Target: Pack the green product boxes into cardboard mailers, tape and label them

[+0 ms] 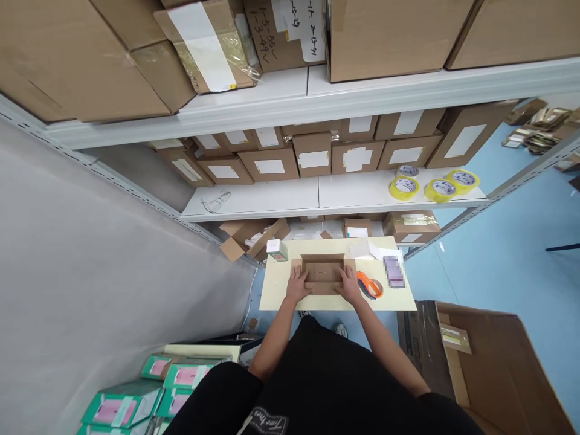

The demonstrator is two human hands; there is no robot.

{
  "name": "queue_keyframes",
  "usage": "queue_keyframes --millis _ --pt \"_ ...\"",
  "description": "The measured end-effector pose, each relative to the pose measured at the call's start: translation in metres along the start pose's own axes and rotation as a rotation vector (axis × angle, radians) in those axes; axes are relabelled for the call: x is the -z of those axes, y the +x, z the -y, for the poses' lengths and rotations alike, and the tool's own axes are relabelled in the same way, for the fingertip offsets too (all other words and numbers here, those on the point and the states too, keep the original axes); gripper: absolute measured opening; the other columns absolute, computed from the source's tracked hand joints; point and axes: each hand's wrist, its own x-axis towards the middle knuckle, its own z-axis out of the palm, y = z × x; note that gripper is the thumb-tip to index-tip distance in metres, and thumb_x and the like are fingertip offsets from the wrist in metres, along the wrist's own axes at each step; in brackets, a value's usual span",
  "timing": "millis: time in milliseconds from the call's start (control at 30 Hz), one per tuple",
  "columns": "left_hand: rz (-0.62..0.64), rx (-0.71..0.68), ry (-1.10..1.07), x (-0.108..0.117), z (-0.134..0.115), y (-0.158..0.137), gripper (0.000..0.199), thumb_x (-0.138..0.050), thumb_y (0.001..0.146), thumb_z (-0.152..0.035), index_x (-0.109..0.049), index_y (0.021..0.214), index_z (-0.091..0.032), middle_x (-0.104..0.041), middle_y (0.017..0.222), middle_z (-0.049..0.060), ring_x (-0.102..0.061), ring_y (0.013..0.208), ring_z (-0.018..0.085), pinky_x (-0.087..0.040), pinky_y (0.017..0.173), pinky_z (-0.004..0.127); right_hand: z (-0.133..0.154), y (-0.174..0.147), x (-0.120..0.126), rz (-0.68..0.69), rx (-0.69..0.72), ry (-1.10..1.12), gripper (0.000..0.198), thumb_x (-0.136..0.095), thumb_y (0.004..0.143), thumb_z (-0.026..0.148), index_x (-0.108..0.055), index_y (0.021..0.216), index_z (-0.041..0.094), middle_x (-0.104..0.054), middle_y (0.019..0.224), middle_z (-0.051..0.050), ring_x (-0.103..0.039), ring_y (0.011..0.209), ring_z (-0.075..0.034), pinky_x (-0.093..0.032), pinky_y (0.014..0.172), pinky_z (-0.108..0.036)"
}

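Observation:
An open cardboard box [323, 289] sits on the pale yellow table [274, 293], its flaps folded outward. My left hand [298, 284] grips its left side, fingers over the side flap and thumb toward the inside. On the opposite side my right hand [348, 285] holds the right flap in much the same way. Just right of that hand lies an orange tape dispenser [370, 285]. A small green and white carton [277, 249] stands at the table's back left corner. White paper [364, 250] lies at the back right, near a pixelated purple item [394, 272].
Beyond the table rises a white shelf rack [272, 199] with labelled cartons [270, 166], tape rolls [439, 190] and glasses [216, 201]. A grey wall [113, 254] borders the left. Green-and-pink boxes [115, 411] stack behind left; a large open carton [502, 362] stands right.

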Motion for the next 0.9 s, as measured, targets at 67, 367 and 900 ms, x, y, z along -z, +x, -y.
queue_keyframes --millis 67,367,900 --pt "0.023 -0.001 0.008 -0.009 0.009 -0.001 0.087 -0.094 0.061 -0.037 -0.061 0.14 -0.018 -0.012 0.174 0.017 0.0 0.159 0.045 -0.016 0.128 0.054 -0.008 -0.004 -0.008 0.022 0.002 -0.053 0.09 -0.077 0.073 0.023 -0.043 0.156 0.019 -0.019 0.172 -0.016 -0.012 0.16 -0.039 -0.023 0.126 -0.057" --pt "-0.08 0.068 0.07 -0.037 0.003 0.014 0.017 -0.074 0.088 -0.027 -0.073 0.104 -0.021 -0.013 0.174 0.01 -0.016 0.157 0.041 -0.03 0.121 0.058 -0.018 0.018 -0.023 0.059 -0.203 -0.28 0.091 -0.057 0.083 0.011 -0.022 0.166 0.027 -0.042 0.158 -0.022 -0.061 0.129 -0.036 -0.052 0.1 -0.043" --pt "0.095 0.102 -0.133 -0.021 0.031 0.025 0.014 -0.068 0.085 -0.034 -0.073 0.096 -0.027 -0.021 0.174 0.001 -0.049 0.141 0.04 -0.048 0.109 0.054 -0.008 0.026 -0.039 -0.089 -0.221 -0.537 0.082 -0.07 0.075 0.04 -0.047 0.153 0.031 -0.035 0.164 -0.019 -0.03 0.152 -0.05 -0.038 0.108 -0.067"
